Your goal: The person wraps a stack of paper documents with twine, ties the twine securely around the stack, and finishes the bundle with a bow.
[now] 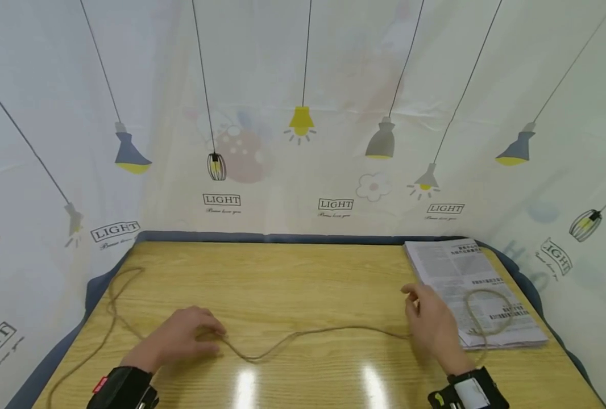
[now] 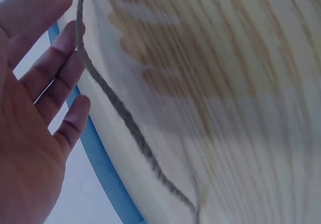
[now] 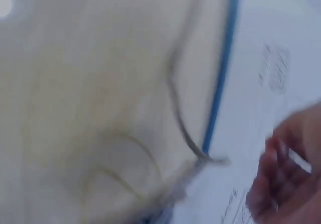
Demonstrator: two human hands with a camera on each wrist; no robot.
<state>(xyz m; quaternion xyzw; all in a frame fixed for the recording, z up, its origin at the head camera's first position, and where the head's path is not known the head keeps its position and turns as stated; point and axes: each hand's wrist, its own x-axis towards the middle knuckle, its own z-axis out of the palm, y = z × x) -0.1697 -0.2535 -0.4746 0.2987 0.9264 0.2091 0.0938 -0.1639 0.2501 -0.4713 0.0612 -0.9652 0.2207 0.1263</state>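
A thin brown rope (image 1: 328, 329) runs across the wooden table between my two hands. My left hand (image 1: 180, 335) is over the left part of the table, at the rope. In the left wrist view its fingers (image 2: 65, 38) are apart and relaxed, and the rope (image 2: 120, 108) passes against or just beside the fingertips. My right hand (image 1: 433, 324) hovers at the left edge of a stack of newspapers (image 1: 436, 261), fingers loosely bent. In the blurred right wrist view, the rope (image 3: 178, 103) lies apart from the right hand (image 3: 291, 169).
A loop of the rope lies on the newspapers at the table's right side. More rope trails in a loose bend at the far left of the wooden table (image 1: 262, 278). A white curtain (image 1: 282, 216) printed with lamps stands behind and at both sides.
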